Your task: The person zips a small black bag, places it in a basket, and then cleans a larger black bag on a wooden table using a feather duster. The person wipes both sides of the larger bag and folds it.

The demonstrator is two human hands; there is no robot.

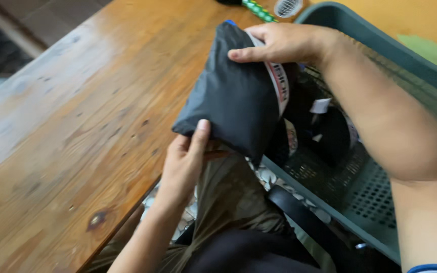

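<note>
While the person sits at the edge of a worn wooden table (61, 126), both bare hands close on a folded black garment (231, 96) held in the air between the table's edge and a grey-green plastic laundry basket (380, 50). The left hand (185, 162) comes up from below, its thumb pressed flat against the lower corner of the bundle and the fingers curled out of sight behind it. The right hand (279, 44) reaches across from the basket side and clamps the upper edge, fingers laid over the front and the thumb hidden behind the cloth. A white band with red and dark printing (280, 83) runs down the bundle's right side, and a scrap of blue (230, 23) shows at its top corner.

The garment hangs tilted, its top leaning toward the far end of the table, its lower part over the person's lap, where olive-brown fabric (228, 197) lies bunched. Inside the perforated basket, more dark clothing (324, 131) is piled with a small white tag (320, 105) showing. A black strap (299, 215) crosses just below the basket's near rim. At the table's far end sit a green beaded object (257, 10) and a round white slotted thing (288, 7), both cut off by the frame.
</note>
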